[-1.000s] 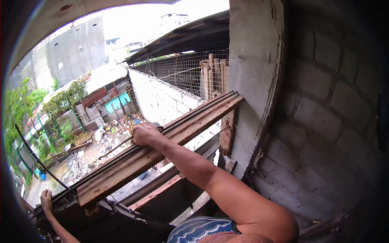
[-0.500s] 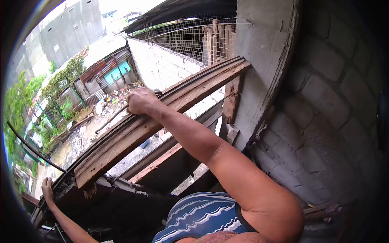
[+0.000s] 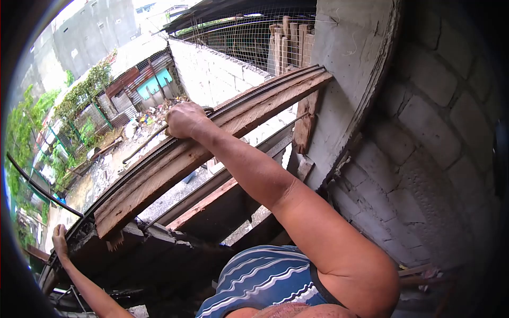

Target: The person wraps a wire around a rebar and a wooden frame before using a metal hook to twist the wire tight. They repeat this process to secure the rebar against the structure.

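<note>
My right hand (image 3: 186,120) is closed round a thin dark metal bar (image 3: 144,146) with a bent end, above the top edge of a rough wooden beam (image 3: 159,183). Dark strips run along the beam's outer edge, right under this hand. At the far lower left my left hand (image 3: 60,241) rests against the dark edge of the frame, its fingers curled over it; whether it grips anything there is too small to tell. Near it, a black curved rod (image 3: 42,188) sticks out to the upper left.
A concrete post (image 3: 350,69) stands at the beam's right end, beside a block wall (image 3: 424,122). Wire mesh (image 3: 238,45) and upright wood pieces are behind. Below lie a rubble-strewn yard (image 3: 106,169) and a rusty sheet-metal shed (image 3: 138,85).
The view has shifted slightly, so the beam's right end and the post appear farther right and the beam a little higher. Both hands keep their places on the frame.
</note>
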The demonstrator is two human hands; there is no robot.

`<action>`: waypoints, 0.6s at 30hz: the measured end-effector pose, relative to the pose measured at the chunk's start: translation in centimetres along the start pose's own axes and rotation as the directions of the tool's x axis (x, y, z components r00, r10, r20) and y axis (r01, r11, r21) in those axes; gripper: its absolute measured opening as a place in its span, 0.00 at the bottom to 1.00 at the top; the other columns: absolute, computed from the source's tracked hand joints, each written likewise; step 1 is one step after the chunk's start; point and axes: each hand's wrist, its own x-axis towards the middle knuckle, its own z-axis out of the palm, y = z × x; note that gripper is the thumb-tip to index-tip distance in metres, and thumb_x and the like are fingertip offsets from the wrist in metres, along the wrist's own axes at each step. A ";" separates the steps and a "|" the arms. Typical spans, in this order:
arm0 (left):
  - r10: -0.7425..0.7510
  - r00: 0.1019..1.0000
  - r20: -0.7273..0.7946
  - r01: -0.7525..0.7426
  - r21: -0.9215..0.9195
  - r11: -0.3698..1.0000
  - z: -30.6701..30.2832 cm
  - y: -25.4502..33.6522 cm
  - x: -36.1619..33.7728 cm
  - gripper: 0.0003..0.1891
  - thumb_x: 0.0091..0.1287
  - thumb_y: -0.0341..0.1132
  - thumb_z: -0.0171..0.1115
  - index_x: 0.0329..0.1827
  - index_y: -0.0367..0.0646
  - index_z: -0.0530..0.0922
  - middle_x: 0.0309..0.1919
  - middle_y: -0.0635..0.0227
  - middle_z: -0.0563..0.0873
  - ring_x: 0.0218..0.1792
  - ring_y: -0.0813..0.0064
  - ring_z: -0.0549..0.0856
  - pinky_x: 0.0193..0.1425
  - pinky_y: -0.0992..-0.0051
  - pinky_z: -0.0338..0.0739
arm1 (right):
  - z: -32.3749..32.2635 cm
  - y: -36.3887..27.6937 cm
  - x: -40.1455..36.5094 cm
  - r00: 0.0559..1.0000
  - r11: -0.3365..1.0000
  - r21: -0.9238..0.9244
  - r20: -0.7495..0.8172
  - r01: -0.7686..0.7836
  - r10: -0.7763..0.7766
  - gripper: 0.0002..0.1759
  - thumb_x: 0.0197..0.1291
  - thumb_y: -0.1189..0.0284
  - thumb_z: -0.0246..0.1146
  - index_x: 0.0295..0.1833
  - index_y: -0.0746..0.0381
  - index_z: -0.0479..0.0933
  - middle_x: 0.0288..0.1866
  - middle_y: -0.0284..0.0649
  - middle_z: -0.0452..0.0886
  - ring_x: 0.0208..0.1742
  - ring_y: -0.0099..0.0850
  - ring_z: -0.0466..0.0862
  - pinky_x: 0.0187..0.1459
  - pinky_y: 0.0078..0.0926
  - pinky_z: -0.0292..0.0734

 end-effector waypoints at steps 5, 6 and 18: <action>0.014 1.000 -0.008 -0.014 0.022 1.000 0.0 0.5 -0.3 0.23 0.76 0.46 0.61 0.57 0.31 0.81 0.39 0.66 0.84 0.41 0.75 0.80 0.50 0.74 0.75 | -0.3 -0.1 -0.2 1.000 1.000 -0.015 0.024 0.000 0.000 0.16 0.59 0.65 0.63 0.48 0.60 0.88 0.54 0.48 0.88 0.58 0.43 0.86 0.64 0.37 0.78; 0.017 1.000 -0.017 -0.016 0.019 1.000 0.1 0.6 -0.3 0.22 0.76 0.46 0.61 0.56 0.31 0.81 0.38 0.68 0.84 0.40 0.76 0.79 0.48 0.75 0.74 | -0.2 -0.1 -0.2 1.000 1.000 -0.024 0.017 0.012 -0.011 0.16 0.60 0.64 0.63 0.48 0.60 0.88 0.54 0.48 0.88 0.58 0.43 0.86 0.64 0.37 0.78; -0.004 1.000 -0.010 0.004 0.007 1.000 -0.1 -0.1 0.0 0.23 0.75 0.46 0.62 0.58 0.31 0.81 0.42 0.65 0.86 0.42 0.74 0.82 0.51 0.74 0.76 | -0.5 -0.2 -0.5 1.000 0.999 -0.038 0.011 0.016 -0.016 0.17 0.60 0.63 0.63 0.48 0.61 0.88 0.54 0.48 0.88 0.58 0.42 0.86 0.64 0.38 0.78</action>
